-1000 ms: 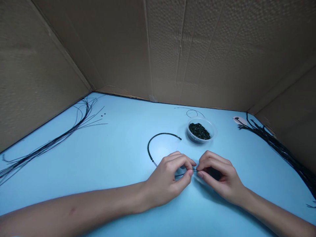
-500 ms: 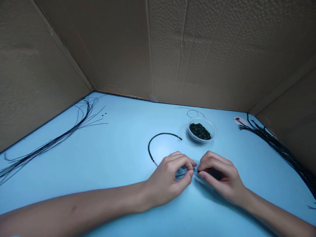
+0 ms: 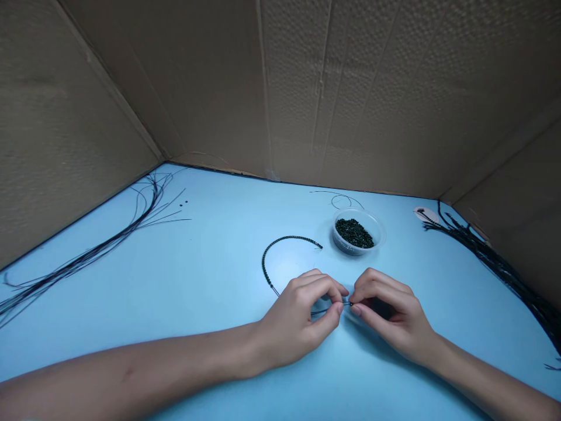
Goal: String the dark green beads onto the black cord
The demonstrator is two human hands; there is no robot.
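Both hands rest low on the blue table [image 3: 210, 275], on the near side of the bead cup [image 3: 358, 231]. The left hand [image 3: 298, 318] is closed in a pinch on the bare end of a thin black cord [image 3: 326, 310], just nearer the camera than the cup. The right hand [image 3: 388, 313] is closed, thumb and forefinger pressed together at the cord's tip [image 3: 351, 303]; what it grips is too small to identify, possibly a single bead. The fingertips of the two hands nearly touch.

The beaded strand [image 3: 280, 242] runs from under the left hand and arcs back toward the cup, its far end lying free just left of the cup.

Risks, as judged:
- The free far end shows no visible stop; a pull from the left hand could shed beads onto the table.
- The pinch at the tip is fine; a slip could drop whatever the right hand holds.
- The cup stands open, close beyond the right hand; a careless lift could knock it and spill the beads.

Loose cord bundles lie well left [image 3: 87, 251] and well right [image 3: 495, 263] of the cup, apart from the hands. Cardboard walls [image 3: 307, 88] enclose the table.
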